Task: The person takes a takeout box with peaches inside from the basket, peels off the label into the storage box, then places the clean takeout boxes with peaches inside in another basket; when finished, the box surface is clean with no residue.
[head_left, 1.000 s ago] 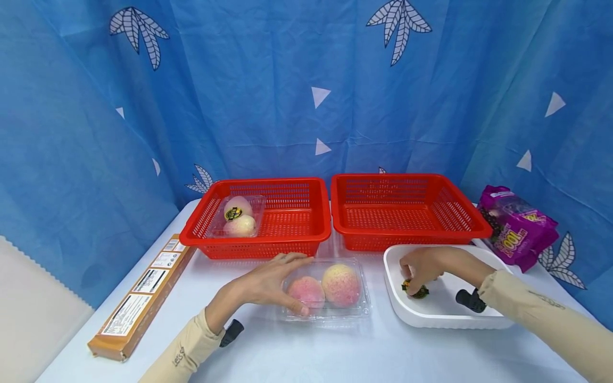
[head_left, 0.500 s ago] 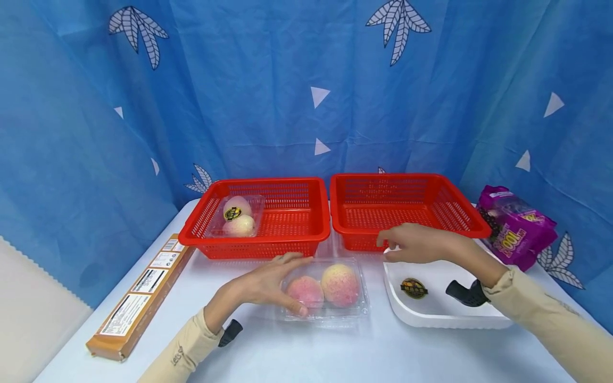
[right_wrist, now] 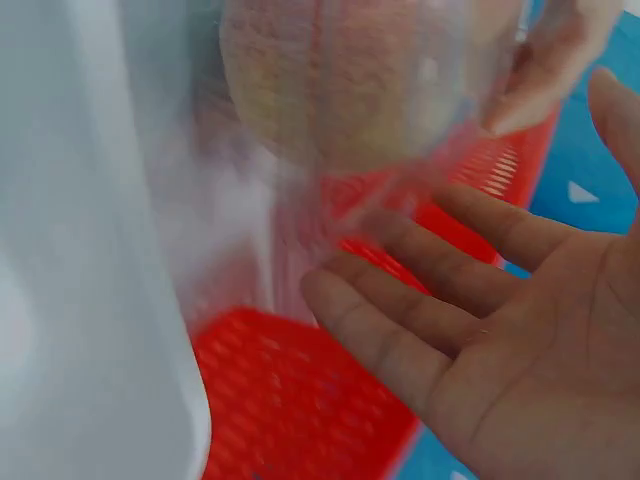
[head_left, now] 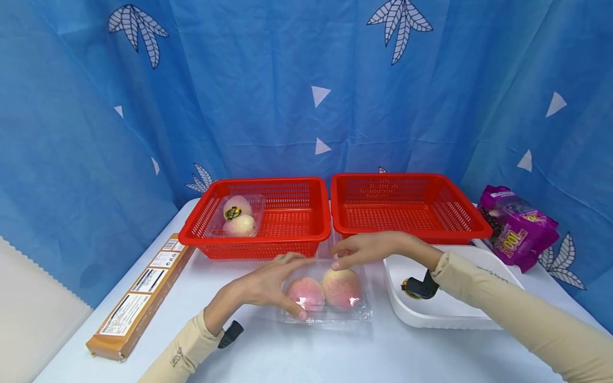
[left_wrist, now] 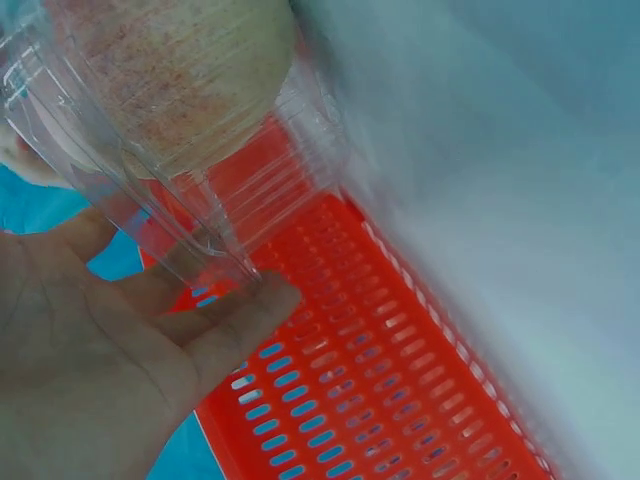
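Observation:
A clear plastic clamshell with two peaches stands on the white table. My left hand holds its left side, thumb at the front and fingers along the back; the left wrist view shows the fingertips at the box edge. My right hand is over the box's far right corner, fingers loosely extended and holding nothing. In the right wrist view its fingers are close to the clear plastic; whether they touch it I cannot tell. A round black-and-gold sticker lies in the white tub, partly hidden by the wrist camera.
Behind stand two red baskets; the left basket contains another peach clamshell bearing a sticker. The right basket is behind the tub. A long brown box lies at left, a purple bag at right.
My right hand has let go of the sticker, lifted out of the white tub and moved left to the clamshell. The left hand stays at the clamshell.

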`<state>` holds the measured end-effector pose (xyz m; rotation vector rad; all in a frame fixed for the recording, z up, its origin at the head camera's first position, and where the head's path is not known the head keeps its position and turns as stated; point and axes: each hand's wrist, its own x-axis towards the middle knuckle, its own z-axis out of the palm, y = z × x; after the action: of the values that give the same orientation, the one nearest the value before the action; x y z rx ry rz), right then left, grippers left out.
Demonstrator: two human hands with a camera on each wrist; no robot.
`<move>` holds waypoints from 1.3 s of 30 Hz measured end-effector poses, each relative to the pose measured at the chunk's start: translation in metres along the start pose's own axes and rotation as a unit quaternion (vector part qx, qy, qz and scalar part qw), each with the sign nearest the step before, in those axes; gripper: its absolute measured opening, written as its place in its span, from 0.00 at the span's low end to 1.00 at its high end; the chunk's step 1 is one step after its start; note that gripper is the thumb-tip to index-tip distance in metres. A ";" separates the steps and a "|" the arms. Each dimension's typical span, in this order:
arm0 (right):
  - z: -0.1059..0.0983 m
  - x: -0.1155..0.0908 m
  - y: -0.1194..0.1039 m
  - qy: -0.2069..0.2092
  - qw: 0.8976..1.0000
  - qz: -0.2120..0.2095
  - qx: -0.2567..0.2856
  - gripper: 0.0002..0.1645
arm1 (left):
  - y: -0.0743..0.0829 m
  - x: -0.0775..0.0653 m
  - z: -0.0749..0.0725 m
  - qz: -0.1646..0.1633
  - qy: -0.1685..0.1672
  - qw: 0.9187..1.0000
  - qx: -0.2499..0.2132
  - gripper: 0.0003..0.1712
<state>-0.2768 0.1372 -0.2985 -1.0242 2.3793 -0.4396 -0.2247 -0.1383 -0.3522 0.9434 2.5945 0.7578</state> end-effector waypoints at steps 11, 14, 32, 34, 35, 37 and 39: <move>0.012 0.036 -0.001 -0.040 0.999 0.005 0.032 0.29 | -0.001 0.001 -0.001 0.013 -0.006 1.000 -0.006 0.58; 0.011 0.037 -0.004 -0.044 0.997 0.018 0.057 0.25 | -0.001 0.000 -0.002 0.015 -0.010 1.000 -0.009 0.57; 0.026 0.022 0.013 -0.112 0.979 0.064 0.157 0.26 | -0.004 -0.001 -0.007 0.014 -0.050 0.997 -0.054 0.65; 0.028 0.018 0.015 -0.116 0.974 0.061 0.183 0.26 | -0.004 -0.001 -0.007 0.022 -0.052 0.997 -0.057 0.65; 0.029 0.016 0.016 -0.118 0.972 0.059 0.196 0.25 | -0.004 -0.002 -0.008 0.025 -0.052 0.997 -0.059 0.65; 0.030 0.011 0.017 -0.118 0.967 0.054 0.219 0.26 | -0.003 -0.002 -0.009 0.029 -0.052 0.996 -0.063 0.64; 0.031 0.005 0.016 -0.111 0.966 0.046 0.230 0.26 | -0.001 -0.004 -0.009 0.032 -0.049 0.996 -0.062 0.63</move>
<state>-0.2713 0.1411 -0.3331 -0.7045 1.9842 -0.7570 -0.2263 -0.1446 -0.3445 1.0037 2.4145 0.8563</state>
